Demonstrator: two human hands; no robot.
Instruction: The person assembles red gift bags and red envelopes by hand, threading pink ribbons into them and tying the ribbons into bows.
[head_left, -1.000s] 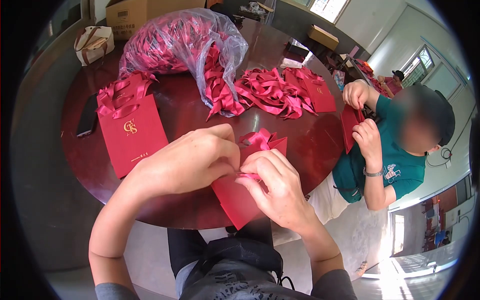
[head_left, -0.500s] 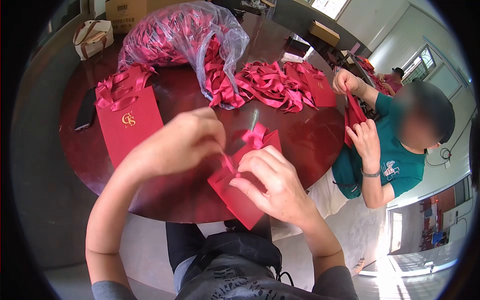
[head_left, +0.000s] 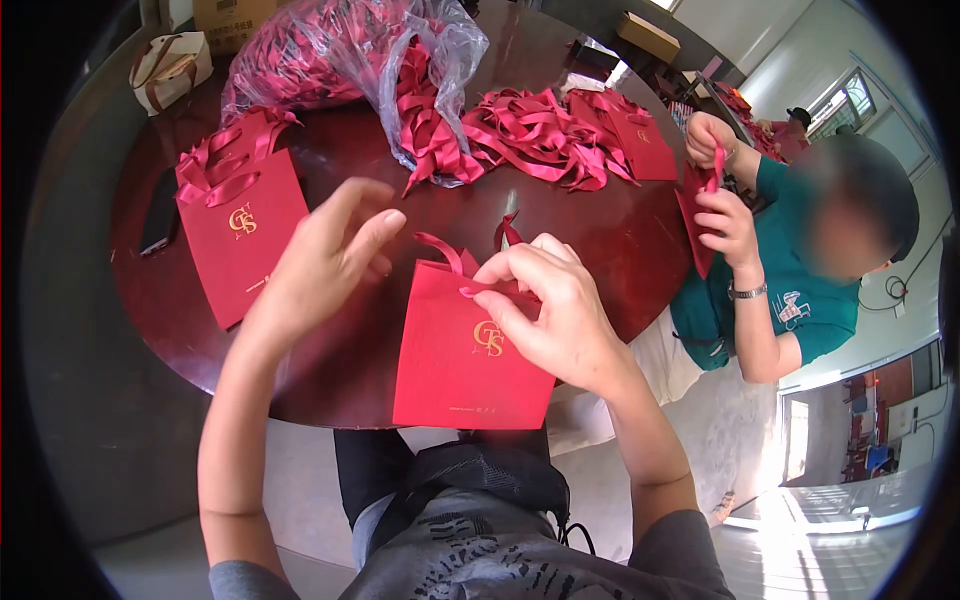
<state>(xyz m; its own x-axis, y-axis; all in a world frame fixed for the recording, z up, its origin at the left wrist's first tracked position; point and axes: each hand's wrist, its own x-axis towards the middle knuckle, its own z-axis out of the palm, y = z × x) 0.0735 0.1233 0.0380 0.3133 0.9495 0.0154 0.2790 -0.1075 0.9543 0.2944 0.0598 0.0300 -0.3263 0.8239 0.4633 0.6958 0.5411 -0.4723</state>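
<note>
A red paper bag [head_left: 450,355] with a gold logo faces me at the table's front edge. At its top right, my right hand [head_left: 545,310] pinches the pink ribbon between thumb and fingers. A ribbon loop [head_left: 440,250] rises from the bag's top left. My left hand [head_left: 335,255] hovers left of that loop, fingers apart, holding nothing. Beyond my left hand lies a stack of red bags [head_left: 245,235] with ribbon handles, the top one showing the same gold logo.
On the round table [head_left: 340,370] are a plastic sack of ribbons [head_left: 300,60], a ribbon pile [head_left: 545,135], another red bag [head_left: 640,140] and a dark phone [head_left: 158,225]. At the right, a co-worker [head_left: 800,250] holds a red bag.
The bag has turned upright with its logo facing me. My left hand has let go of the ribbon and opened, moving left. My right hand has shifted slightly up. The whole view has shifted a little.
</note>
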